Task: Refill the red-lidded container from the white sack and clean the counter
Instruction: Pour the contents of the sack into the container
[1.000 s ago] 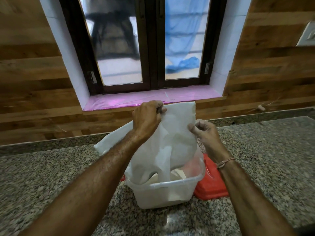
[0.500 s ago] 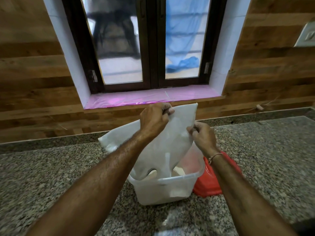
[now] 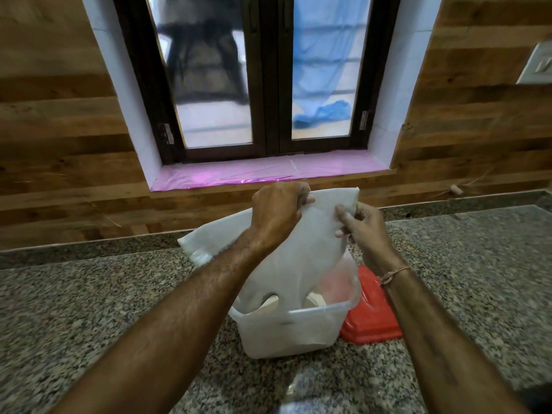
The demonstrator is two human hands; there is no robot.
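A white sack hangs upside down over a translucent plastic container on the granite counter, its mouth inside the tub. My left hand grips the sack's raised bottom edge at the top. My right hand pinches the sack's right edge just below the upper corner. White contents show inside the container beneath the sack's mouth. The red lid lies flat on the counter, touching the container's right side and partly hidden behind it.
The speckled granite counter stretches left and right, with a low granite backsplash and a wood-panelled wall behind. A dark-framed window with a pink-lined sill sits above. A white switch plate is on the right wall.
Both hands have lifted the sack a little higher and tilted it, and the right hand has shifted up along the sack's right edge. The container and lid stay in place.
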